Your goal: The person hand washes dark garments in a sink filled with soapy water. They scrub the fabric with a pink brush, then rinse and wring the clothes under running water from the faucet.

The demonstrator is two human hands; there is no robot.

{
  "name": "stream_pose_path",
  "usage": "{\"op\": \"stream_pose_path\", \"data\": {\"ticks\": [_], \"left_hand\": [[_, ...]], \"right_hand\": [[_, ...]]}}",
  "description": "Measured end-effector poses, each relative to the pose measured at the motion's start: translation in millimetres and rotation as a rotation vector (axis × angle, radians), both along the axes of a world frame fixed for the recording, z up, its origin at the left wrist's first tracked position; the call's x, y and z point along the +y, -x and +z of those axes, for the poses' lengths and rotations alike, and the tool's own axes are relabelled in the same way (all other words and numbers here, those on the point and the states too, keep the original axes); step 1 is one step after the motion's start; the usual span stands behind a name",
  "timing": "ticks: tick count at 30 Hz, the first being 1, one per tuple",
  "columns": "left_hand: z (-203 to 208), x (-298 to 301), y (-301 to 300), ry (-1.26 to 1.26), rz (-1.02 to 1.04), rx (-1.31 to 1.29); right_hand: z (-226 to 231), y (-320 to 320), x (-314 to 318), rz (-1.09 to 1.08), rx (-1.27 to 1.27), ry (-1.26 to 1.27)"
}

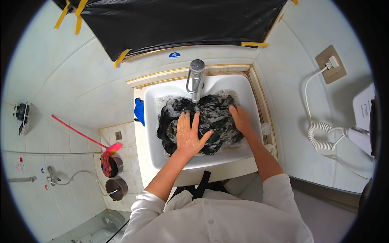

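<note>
Dark wet cloth (214,109), black with some green, lies bunched in the white sink (152,146), with suds over it and around its edges. My left hand (188,133) rests flat on the cloth's near left part, its fingers spread and pointing toward the faucet (196,79). At the cloth's right side is my right hand (242,120), seen edge-on; its thumb side faces the cloth, and most of its fingers are hidden. Above the middle of the cloth stands the chrome faucet.
A blue cloth (139,110) sits on the counter left of the sink. Two small cups (266,128) stand at its right edge. On the right wall hangs a white hair dryer (360,139) with a coiled cord. Buckets (116,188) and a pink-handled brush (113,149) are at the floor's left.
</note>
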State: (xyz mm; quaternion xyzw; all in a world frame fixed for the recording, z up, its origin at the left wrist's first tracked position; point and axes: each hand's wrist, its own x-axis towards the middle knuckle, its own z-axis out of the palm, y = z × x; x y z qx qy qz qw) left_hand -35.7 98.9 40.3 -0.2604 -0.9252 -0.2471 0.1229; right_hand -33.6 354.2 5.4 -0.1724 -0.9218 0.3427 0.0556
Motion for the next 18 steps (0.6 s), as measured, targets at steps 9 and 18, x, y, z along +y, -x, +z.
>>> {"op": "stream_pose_path", "data": {"ticks": [9,18], "left_hand": [[36.4,-30.7,-39.0,-0.211,-0.051,-0.098],[15.5,12.5,-2.1,-0.625,-0.081,-0.281]], "right_hand": [[125.0,-30.9,-6.5,-0.129,0.28,0.725],[118.6,-52.4,-6.2,-0.165,0.612,0.535]]}}
